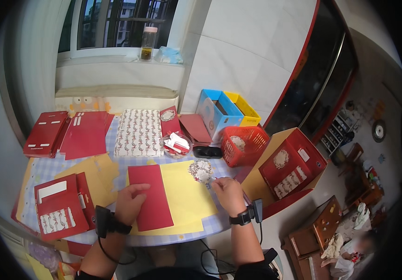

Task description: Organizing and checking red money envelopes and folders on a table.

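Note:
My left hand (131, 201) rests on the left edge of a dark red card (155, 206), thumb and index finger apart. The card lies on yellow paper sheets (187, 196). Beyond the yellow sheet's upper right corner is a small pile of round, scalloped, patterned paper cutouts (201, 170). My right hand (228, 194) is just right of these cutouts, fingers curled together. Something small and pale shows at its fingertips, too small to name. To the left lies a red folder (61, 206) with a white slot and a patterned panel.
Red card stacks (45, 134), a patterned paper stack (139, 133) and a tub of red-and-white pieces (177, 144) line the back. A black case (208, 152), red basket (246, 145), blue box (218, 112) and open carton (285, 168) stand right. A person (349, 255) is at far right.

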A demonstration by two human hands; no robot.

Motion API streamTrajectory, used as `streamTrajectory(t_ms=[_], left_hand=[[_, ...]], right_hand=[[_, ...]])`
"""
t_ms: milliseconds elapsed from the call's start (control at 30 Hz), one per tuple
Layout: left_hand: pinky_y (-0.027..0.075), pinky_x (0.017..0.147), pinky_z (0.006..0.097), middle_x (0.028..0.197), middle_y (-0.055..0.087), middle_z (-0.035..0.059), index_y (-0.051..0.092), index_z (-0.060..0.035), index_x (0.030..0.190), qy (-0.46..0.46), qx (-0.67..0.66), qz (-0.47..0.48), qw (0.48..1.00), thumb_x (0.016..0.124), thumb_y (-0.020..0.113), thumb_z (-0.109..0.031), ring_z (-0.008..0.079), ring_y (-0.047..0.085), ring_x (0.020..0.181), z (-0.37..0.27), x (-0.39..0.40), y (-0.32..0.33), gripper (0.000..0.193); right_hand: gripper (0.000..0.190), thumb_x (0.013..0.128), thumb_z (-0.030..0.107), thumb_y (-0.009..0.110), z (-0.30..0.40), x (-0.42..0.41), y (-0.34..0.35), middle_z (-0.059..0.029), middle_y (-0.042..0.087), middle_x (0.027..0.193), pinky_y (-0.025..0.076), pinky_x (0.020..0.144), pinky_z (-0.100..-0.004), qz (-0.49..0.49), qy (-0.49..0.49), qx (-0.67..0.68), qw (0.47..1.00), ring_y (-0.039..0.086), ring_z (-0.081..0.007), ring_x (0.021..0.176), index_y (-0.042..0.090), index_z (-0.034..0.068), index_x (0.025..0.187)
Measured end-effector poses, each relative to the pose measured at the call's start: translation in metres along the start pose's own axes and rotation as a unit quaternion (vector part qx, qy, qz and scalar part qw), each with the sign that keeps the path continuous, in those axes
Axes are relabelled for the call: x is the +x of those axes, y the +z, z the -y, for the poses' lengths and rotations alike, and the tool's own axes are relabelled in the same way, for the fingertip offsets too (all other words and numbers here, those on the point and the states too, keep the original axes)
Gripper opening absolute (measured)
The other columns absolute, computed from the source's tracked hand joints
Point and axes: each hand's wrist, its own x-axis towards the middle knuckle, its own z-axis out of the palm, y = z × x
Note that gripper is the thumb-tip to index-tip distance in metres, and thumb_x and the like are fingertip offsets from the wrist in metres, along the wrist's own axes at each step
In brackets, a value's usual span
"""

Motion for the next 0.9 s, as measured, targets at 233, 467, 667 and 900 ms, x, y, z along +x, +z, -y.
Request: streamTrajectory(t_ms=[233,467,667,900], left_hand=[[0.046,0.061,0.0203,0.081,0.064,0.0024,0.064,-0.0004,0.108,0.083,0.073,0.021,0.994,0.084,0.052,0.004,0.0051,0.056,0.068,-0.017,0.008,0.018,0.027],[0.04,0.055,0.0204,0.072,0.058,-0.0018,0.065,-0.0022,0.107,0.04,0.082,0.022,0.996,0.087,0.053,0.001,0.0032,0.049,0.062,-0.006,0.007,0.012,0.024],[0.047,0.07,0.0219,0.09,0.065,0.0048,0.064,0.0005,0.107,-0.004,0.034,0.008,0.999,0.086,0.052,0.002,0.0074,0.057,0.078,-0.005,0.005,0.01,0.025],[0.047,0.071,0.0226,0.093,0.065,0.0052,0.063,0.0011,0.108,0.029,-0.036,-0.013,0.999,0.085,0.052,0.003,0.008,0.058,0.081,0.004,0.012,0.004,0.025]], right_hand=[[0.022,0.091,0.019,0.061,0.031,0.009,0.029,-0.0089,0.065,0.078,0.05,0.064,-0.0296,0.125,0.065,0.193,0.971,0.061,-0.0155,0.068,0.066,-0.001,0.099],[0.017,0.094,0.017,0.059,0.061,0.003,0.064,0.0033,0.057,0.073,0.045,0.055,-0.02,0.314,0.112,0.417,0.846,0.053,-0.0037,0.061,0.06,0.002,0.101],[0.018,0.095,0.017,0.058,0.053,0.006,0.073,0.0014,0.057,0.072,0.047,0.057,-0.0204,0.352,0.116,0.447,0.814,0.055,-0.005,0.063,0.061,0.0,0.098],[0.015,0.084,0.015,0.062,0.03,0.037,0.025,-0.0183,0.066,0.081,0.05,0.065,-0.037,0.064,-0.018,0.039,0.997,0.065,-0.0303,0.072,0.067,0.004,0.094]])
